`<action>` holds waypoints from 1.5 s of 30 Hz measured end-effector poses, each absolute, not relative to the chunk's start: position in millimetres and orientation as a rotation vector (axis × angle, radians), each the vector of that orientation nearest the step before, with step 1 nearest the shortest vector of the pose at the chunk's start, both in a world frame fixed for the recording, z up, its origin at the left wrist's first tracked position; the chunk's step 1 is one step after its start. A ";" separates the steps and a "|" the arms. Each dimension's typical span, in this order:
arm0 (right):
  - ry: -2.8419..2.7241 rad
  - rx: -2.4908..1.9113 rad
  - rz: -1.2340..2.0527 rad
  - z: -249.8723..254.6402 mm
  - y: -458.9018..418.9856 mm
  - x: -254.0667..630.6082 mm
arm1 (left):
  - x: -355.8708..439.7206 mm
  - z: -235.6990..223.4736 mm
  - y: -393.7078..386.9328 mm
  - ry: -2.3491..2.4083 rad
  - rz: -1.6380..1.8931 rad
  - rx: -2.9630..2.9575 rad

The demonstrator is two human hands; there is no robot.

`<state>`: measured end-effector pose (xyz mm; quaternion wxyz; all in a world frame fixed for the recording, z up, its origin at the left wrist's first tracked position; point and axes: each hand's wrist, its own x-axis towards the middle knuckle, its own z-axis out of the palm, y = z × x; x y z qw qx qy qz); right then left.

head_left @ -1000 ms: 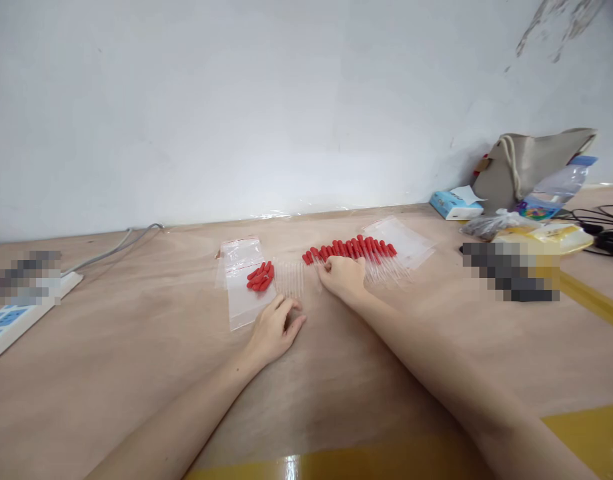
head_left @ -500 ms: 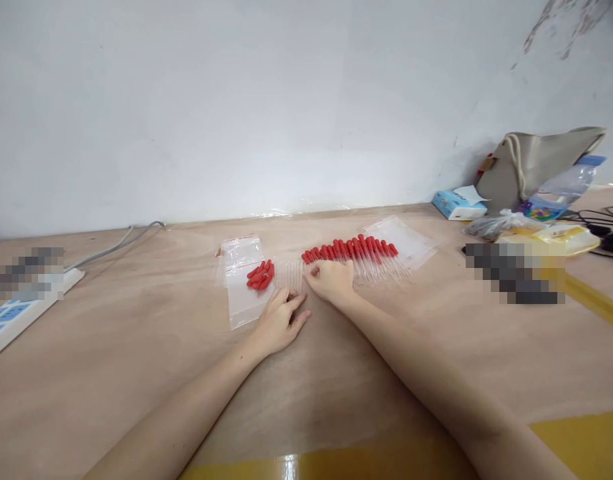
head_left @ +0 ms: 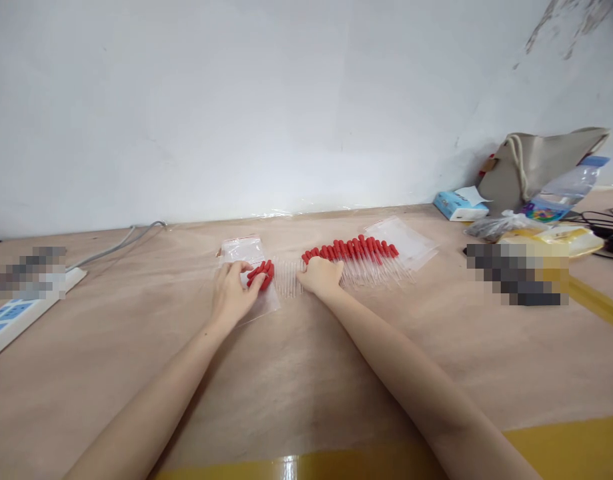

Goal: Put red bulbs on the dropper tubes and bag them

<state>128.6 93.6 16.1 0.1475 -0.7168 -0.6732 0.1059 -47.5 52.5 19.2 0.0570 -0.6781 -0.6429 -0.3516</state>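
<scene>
My left hand (head_left: 232, 297) reaches over a loose pile of red rubber bulbs (head_left: 266, 272), its thumb and fingers apart on either side of the near bulbs. The bulbs lie on a clear zip bag (head_left: 261, 308), partly covered by the hand. To their right is a row of thin clear glass dropper tubes (head_left: 286, 280) without bulbs. At the right end of that row, my right hand (head_left: 322, 275) has its fingertips pinched on a tube, mostly hidden by the fingers. Behind and right of it lie droppers with red bulbs (head_left: 356, 248), lined up side by side.
Flat clear bags (head_left: 403, 241) lie behind the droppers. At the right are a blue tissue pack (head_left: 460, 205), a grey bag (head_left: 501, 177), plastic bags and black cables (head_left: 611, 233). A white power strip (head_left: 36, 313) lies at the left.
My left hand has moved left and away from me, from in front of the glass tubes to the red bulbs. My right hand has shifted left along the droppers to the bare tubes.
</scene>
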 end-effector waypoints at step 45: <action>-2.176 -1.133 0.076 -9.2 17.9 235.3 | 3.9 -4.1 8.5 -1.388 -0.915 -2.894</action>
